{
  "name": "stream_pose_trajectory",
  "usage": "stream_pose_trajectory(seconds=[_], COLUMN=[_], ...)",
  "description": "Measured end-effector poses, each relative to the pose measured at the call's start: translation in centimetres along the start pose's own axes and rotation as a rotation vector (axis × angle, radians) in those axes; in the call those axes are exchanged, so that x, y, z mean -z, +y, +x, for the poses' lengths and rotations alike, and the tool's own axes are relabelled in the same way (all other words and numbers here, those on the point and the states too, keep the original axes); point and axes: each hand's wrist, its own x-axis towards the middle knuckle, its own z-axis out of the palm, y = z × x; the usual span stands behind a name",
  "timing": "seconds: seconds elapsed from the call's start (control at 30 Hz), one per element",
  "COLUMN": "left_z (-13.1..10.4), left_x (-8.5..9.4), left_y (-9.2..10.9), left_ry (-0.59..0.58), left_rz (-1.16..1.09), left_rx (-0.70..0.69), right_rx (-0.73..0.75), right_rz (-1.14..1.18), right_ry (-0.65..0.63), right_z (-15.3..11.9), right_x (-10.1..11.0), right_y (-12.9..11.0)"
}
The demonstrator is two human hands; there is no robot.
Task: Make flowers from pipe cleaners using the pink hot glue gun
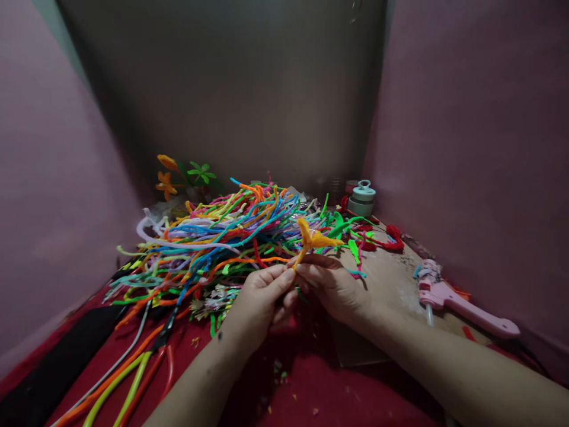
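A yellow-orange pipe-cleaner flower (311, 238) with a few pointed petals spreads above my fingertips, one petal aimed right. My left hand (267, 293) pinches its narrow lower end between thumb and index finger. Close against it, my right hand (333, 287) also has its thumb and fingers closed at that lower end. Both hands meet at the front of a big heap of loose pipe cleaners (231, 231) in many colours. The fingers partly hide the flower's base.
Right of my hands, a pink glue gun (462, 302) lies on a light board (395, 279). A mint-green lidded jar (362, 198) stands behind. Finished orange flowers (166, 185) rise at the back left. Scraps dot the red cloth (275, 403). Pinkish walls flank both sides.
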Motion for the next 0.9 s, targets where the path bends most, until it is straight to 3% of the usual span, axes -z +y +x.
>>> stream_pose_trajectory(seconds=[0.1, 0.17, 0.23, 0.33, 0.43, 0.57, 0.7, 0.9], left_z=[-0.1, -0.2, -0.1, -0.1, -0.1, -0.1, 0.0, 0.0], left_x=[-0.5, -0.5, -0.3, 0.0, -0.1, -0.4, -0.5, -0.4], left_y=[-0.7, -1.4, -1.9, -2.3, -2.1, -1.4, -0.8, 0.1], left_ry=[0.260, 0.362, 0.404, 0.400, 0.390, 0.376, 0.350, 0.223], left_rz=[0.542, 0.885, 1.109, 1.219, 1.171, 0.941, 0.748, 0.340], left_rx=[-0.288, -0.444, -0.515, -0.557, -0.557, -0.498, -0.401, -0.177], right_rx=[-0.004, -0.003, 0.015, 0.042, 0.031, 0.022, 0.012, 0.041], right_rz=[-0.005, -0.014, -0.036, -0.058, -0.070, -0.143, -0.183, -0.121], right_ry=[0.047, 0.062, 0.069, 0.068, 0.078, 0.063, -0.042, -0.092], right_z=[0.0, 0.0, 0.0, 0.0, 0.0, -0.2, -0.2, -0.1], right_x=[0.2, 0.2, 0.3, 0.4, 0.4, 0.2, -0.1, -0.3], right_y=[0.1, 0.1, 0.2, 0.4, 0.4, 0.0, -0.4, -0.6])
